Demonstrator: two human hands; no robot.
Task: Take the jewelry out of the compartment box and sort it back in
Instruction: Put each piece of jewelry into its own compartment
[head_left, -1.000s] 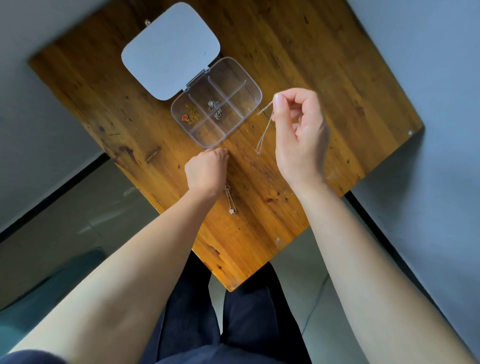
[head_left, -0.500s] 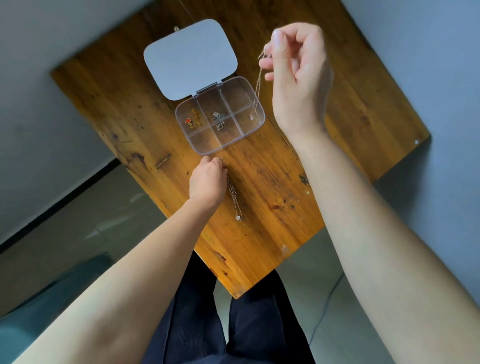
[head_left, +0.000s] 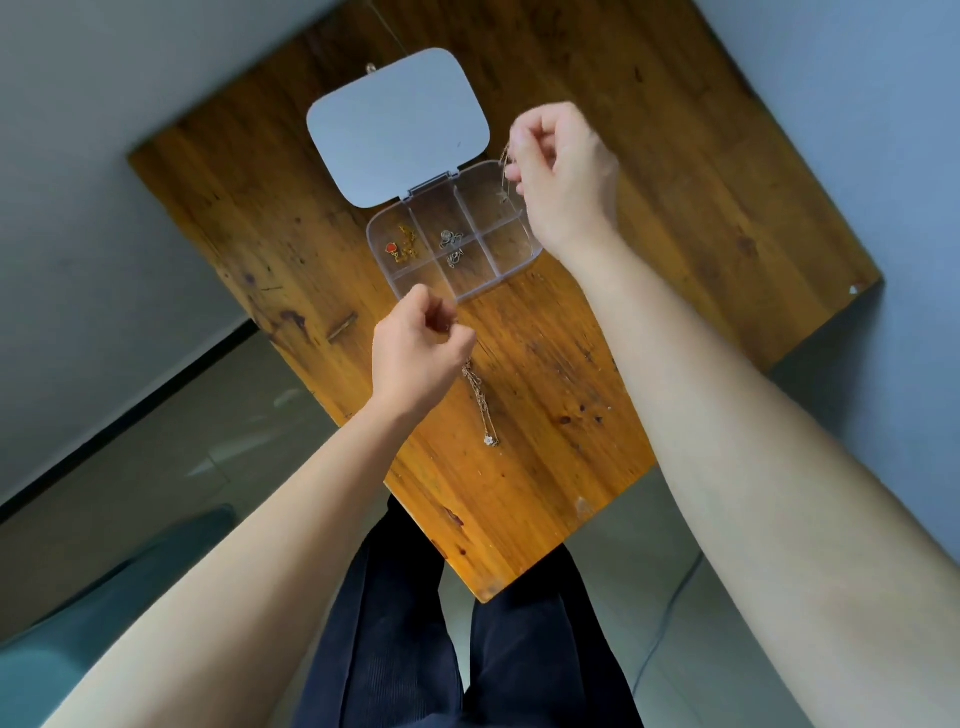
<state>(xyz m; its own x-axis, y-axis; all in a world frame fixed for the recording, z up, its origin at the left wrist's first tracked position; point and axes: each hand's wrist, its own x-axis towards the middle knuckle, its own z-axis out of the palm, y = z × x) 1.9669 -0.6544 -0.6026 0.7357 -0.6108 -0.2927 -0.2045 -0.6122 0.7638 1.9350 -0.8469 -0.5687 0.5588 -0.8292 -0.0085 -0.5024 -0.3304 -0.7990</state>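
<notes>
1. The clear compartment box (head_left: 511, 262) sits open on the wooden table (head_left: 675, 208), its grey lid (head_left: 397, 127) folded flat behind it.
2. The right hand (head_left: 566, 174) hovers over the far right corner of the box, fingers curled and pressed together on a thin gold chain (head_left: 505, 171). The chain hangs down from the pinch toward the far right compartment, with a small charm at its low end.
3. The left hand (head_left: 421, 345) is closed just beside the near edge of the box. A second necklace (head_left: 480, 402) trails from under it along the table toward the person, ending in a small pale pendant. I cannot tell whether the fingers are pinching it or only resting on its end.
4. Two compartments already hold things: gold and red pieces (head_left: 401, 245) in the far left one, and silver pieces (head_left: 453, 247) in the middle, lying across the divider.
5. Judging from this, the step in hand is sorting back in: the hanging chain is being lowered into an unfilled compartment.
6. The next move calls for lowering the right hand slowly so the chain coils inside one cell and does not drape over a divider or the rim, then spreading the fingers.
7. After that, the necklace on the table is left to lift and place.
</notes>
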